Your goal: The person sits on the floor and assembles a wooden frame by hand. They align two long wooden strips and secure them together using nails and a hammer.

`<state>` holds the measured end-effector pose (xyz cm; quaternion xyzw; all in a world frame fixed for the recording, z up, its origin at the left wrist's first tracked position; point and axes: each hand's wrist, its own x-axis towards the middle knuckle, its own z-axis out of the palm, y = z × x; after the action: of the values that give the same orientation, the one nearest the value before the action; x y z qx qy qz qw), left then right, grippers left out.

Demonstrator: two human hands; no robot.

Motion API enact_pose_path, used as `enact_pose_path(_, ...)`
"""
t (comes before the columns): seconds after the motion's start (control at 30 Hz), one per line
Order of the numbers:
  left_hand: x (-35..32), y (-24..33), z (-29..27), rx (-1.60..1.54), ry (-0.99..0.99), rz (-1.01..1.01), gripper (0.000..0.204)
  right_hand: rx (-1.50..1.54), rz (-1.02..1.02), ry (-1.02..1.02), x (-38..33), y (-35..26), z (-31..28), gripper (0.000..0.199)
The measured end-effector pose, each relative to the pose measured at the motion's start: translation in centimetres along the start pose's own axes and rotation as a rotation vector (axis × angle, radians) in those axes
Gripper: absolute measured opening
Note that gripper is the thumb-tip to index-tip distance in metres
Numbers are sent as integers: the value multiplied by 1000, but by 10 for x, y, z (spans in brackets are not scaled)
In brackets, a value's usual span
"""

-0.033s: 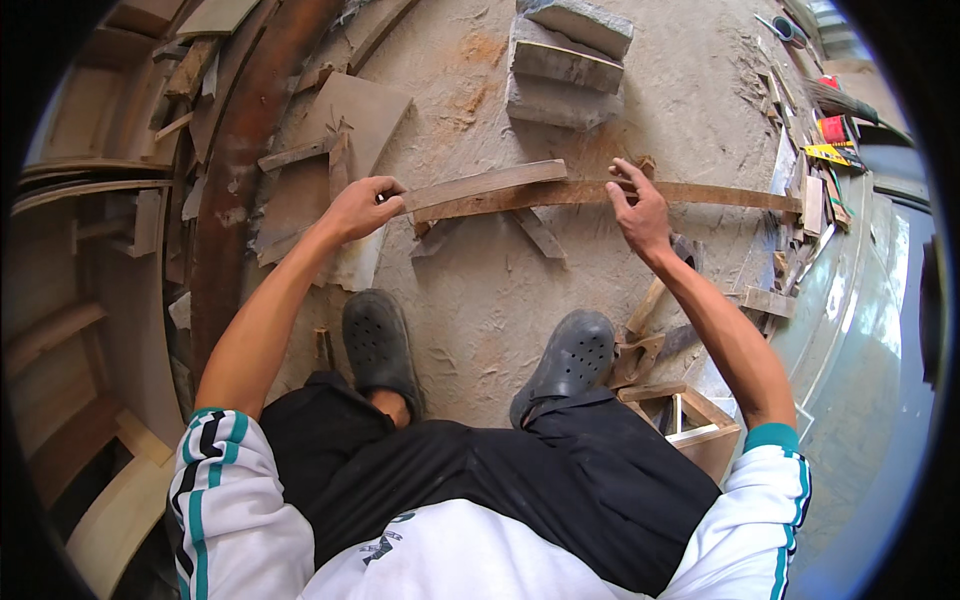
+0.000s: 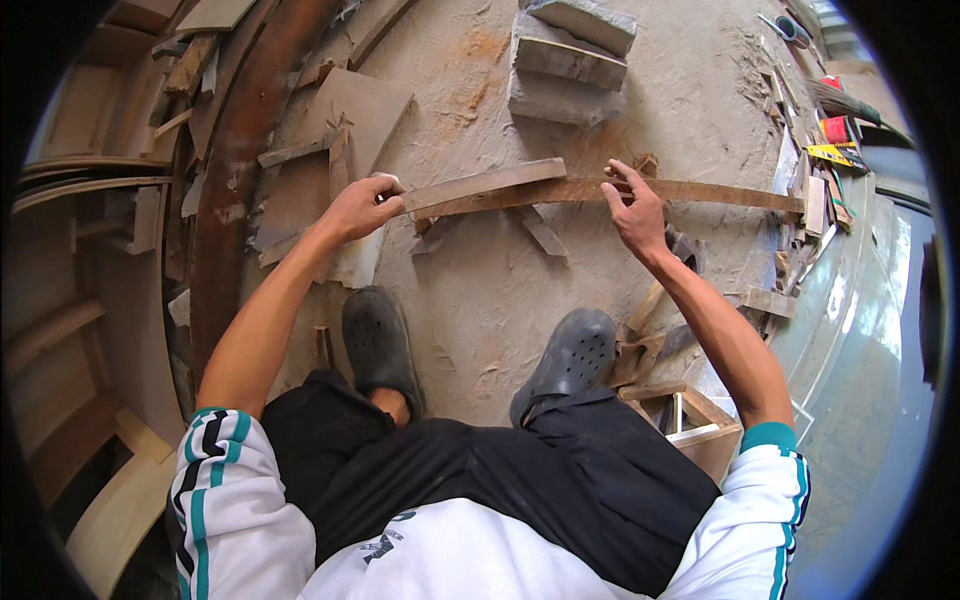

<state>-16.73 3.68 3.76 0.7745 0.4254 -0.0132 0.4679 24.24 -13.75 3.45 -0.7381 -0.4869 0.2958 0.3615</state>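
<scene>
My left hand (image 2: 362, 208) is closed on the left end of a short, pale wooden strip (image 2: 492, 184). That strip slants slightly up to the right, its far end overlapping a longer brown wooden strip (image 2: 730, 195). My right hand (image 2: 636, 210) is in front of the longer strip, fingers apart and bent, with nothing visible in them. Whether its fingertips touch the longer strip I cannot tell. Below the strips, small wood offcuts (image 2: 541, 232) lie on the floor. Both my feet, in dark grey clogs (image 2: 570, 362), are planted on the near side.
Grey blocks (image 2: 570, 65) stand on the dusty floor ahead. Boards and a rusty brown beam (image 2: 240, 150) line the left. At right are wood scraps, a yellow-handled saw (image 2: 838, 154) and a pale glossy sheet (image 2: 850, 400). An open wooden box (image 2: 715, 450) sits beside my right leg.
My right hand has shifted very slightly to the left. My left hand and the short strip look almost unmoved.
</scene>
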Motion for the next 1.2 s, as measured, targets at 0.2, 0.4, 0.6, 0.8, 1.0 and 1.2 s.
enact_pose_path(0.2,-12,-29,9,-253,-148,-77,30,-154,-158,-51,-12,7,41,59)
enact_pose_path(0.4,-10,-33,-2,-197,-120,-78,30,-285,-273,-122,-1,6,42,66)
enact_pose_path(0.6,-9,-31,3,-82,-68,9,32,-282,-342,-217,-1,9,38,58)
enact_pose_path(0.8,0,-27,16,-100,-54,18,32,-301,-465,-183,0,14,32,57)
enact_pose_path(1.0,5,-25,19,-57,-58,-7,29,-308,-453,-171,-2,15,32,54)
enact_pose_path(1.2,7,-31,18,-74,-76,13,29,-343,-462,-162,-3,17,33,49)
